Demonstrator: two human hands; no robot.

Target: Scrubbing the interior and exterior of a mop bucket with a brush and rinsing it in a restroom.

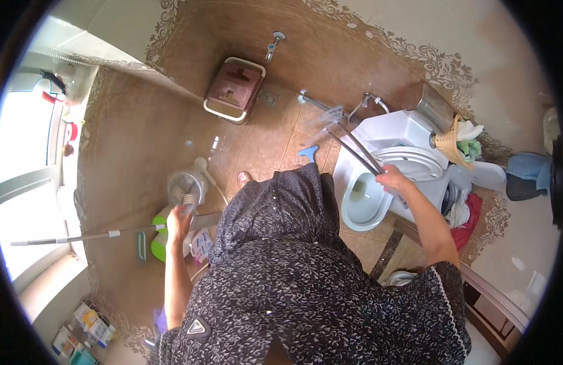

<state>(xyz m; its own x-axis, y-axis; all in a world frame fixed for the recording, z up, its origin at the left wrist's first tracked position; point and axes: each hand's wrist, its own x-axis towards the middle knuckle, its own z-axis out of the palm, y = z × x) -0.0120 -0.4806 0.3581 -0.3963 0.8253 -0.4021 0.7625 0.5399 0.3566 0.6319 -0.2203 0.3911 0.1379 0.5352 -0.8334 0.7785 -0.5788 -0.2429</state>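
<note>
My right hand [393, 178] grips grey metal poles [363, 155] above the open toilet bowl [365, 200]. Their far ends reach toward a pale, blurred wire-like piece [334, 116] over the floor. On the left, my left hand [178, 223] is at the near side of a clear plastic bucket [174, 189], beside a pale brush-like piece [188, 199]. A telescopic metal pole [94, 237] with white collars runs from near that hand toward the window; whether the fingers hold the pole, the brush-like piece or the rim is unclear.
A pink lidded bin [235, 90] stands by the far wall. On the tiled floor [258, 137] are a blue squeegee head [308, 151] and a white long-handled brush [206, 171]. A green container [158, 248] is at left. A yellow basket [448, 141] sits beside the toilet cistern [404, 130].
</note>
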